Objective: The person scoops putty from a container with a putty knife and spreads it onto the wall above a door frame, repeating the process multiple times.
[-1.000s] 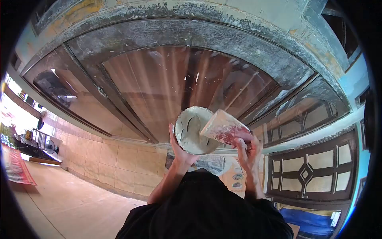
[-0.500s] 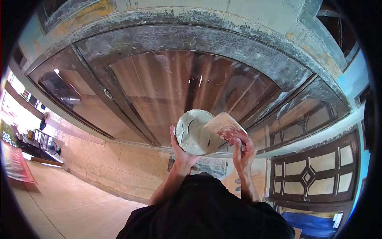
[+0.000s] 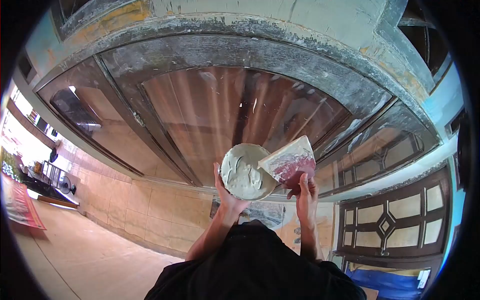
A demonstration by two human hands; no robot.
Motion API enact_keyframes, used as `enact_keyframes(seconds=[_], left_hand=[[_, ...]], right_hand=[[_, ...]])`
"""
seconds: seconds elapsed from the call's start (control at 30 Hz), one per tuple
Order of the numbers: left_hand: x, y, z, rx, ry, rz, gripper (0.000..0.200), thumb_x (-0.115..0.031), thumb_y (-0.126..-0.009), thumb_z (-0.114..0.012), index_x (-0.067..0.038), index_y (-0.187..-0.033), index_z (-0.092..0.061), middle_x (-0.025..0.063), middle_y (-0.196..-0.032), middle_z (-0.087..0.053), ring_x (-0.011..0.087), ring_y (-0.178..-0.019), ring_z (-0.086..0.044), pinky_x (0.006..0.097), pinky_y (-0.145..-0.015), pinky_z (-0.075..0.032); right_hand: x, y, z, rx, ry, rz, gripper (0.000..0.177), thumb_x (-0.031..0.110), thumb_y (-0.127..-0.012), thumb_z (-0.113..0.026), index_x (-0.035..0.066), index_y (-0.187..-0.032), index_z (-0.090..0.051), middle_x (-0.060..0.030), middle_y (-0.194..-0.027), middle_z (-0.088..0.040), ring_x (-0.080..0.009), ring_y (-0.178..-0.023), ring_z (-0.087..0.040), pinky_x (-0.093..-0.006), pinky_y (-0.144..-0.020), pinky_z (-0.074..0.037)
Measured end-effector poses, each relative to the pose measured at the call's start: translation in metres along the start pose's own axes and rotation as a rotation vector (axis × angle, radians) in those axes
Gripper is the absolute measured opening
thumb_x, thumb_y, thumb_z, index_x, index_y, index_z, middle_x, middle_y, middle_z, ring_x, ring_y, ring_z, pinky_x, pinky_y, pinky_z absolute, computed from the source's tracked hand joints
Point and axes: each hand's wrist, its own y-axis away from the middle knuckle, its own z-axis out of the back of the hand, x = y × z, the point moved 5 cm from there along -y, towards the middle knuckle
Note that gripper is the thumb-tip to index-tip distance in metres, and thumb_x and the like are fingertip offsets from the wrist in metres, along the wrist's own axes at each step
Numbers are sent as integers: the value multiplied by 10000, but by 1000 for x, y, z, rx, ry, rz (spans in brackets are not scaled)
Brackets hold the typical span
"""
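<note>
At the centre of the view, left hand: raised at arm's length, palm cupped under the putty bowl, thumb hooked up its 9 o'clock rim, fingers hidden behind it
Putty bowl: round and shallow, tilted with its open face toward the camera; filled with pale grey-white putty marked by scrape grooves; held in front of the lower edge of the glass pane
Right hand: at 3 o'clock of the bowl, fingers closed around the lower end of the scraper, forearm running down toward 6 o'clock
Scraper: broad flat blade, smeared white at the top, red toward the grip; blade fans up toward 1 o'clock, its near corner touching the putty at the bowl's 3 o'clock rim
Glass pane: curved brown-tinted panel at 12 o'clock of the hands, streaked and spotted with white
Window frame: weathered arch above the pane, grey with worn yellow and pale blue patches
Tiled wall: beige tiles below the frame, at 9 o'clock of the hands
Floor: tan, at 8 o'clock
Red banner: at the far 9 o'clock edge, near a standing fan
Panelled door: dark wood with pale diamond-pattern panes, at 4 o'clock
Black garment: the person's own clothing, filling the 6 o'clock area below both forearms
</note>
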Motion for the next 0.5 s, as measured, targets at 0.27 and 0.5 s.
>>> enact_keyframes(seconds=[0.27,0.5], left_hand=[[-1,-1,1,-27,-18,-30,688,-647,-862,-359,-114,-1277,-490,90,-1269,-520,301,-1151,-493,483,-971,-381],[-4,-1,-2,-47,-23,-24,674,-643,-862,-364,-127,-1274,-497,79,-1279,-516,296,-1148,-495,485,-966,-387]], right_hand=[[1,3,21,-20,68,-71,285,375,-882,-599,94,-842,-576,1,-618,-544,-86,-408,-455,-227,-351,-299],[19,8,39,-112,211,12,326,385,-889,-585,86,-758,-569,15,-579,-511,-59,-403,-407,-220,-368,-271]])
